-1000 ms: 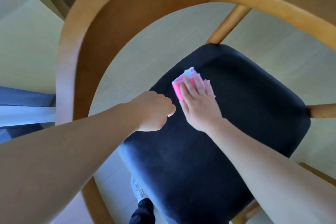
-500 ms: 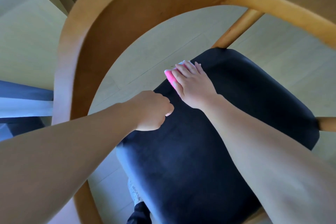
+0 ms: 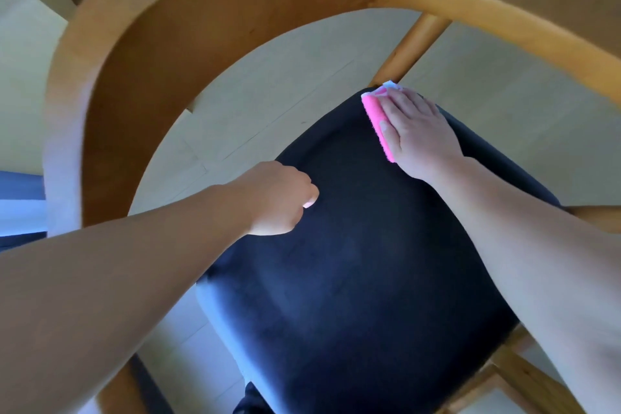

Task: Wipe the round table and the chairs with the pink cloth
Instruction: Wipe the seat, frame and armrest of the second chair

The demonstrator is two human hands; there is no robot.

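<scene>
A wooden chair with a curved backrest point(image 3: 100, 84) and a dark blue cushioned seat point(image 3: 353, 279) fills the view from above. My right hand point(image 3: 416, 134) lies flat on the folded pink cloth point(image 3: 374, 114), pressing it onto the far corner of the seat beside a wooden strut point(image 3: 411, 47). My left hand point(image 3: 279, 202) hovers over the seat's left edge with its fingers curled into a loose fist, holding nothing. The round table is out of view.
Pale floor point(image 3: 268, 77) shows through the gap between backrest and seat. A blue and white object point(image 3: 20, 198) sits at the left edge. Wooden chair legs point(image 3: 524, 376) show at lower right.
My right hand has slid the pink cloth along the seat's far edge to the corner by the strut. My left hand has stayed in place.
</scene>
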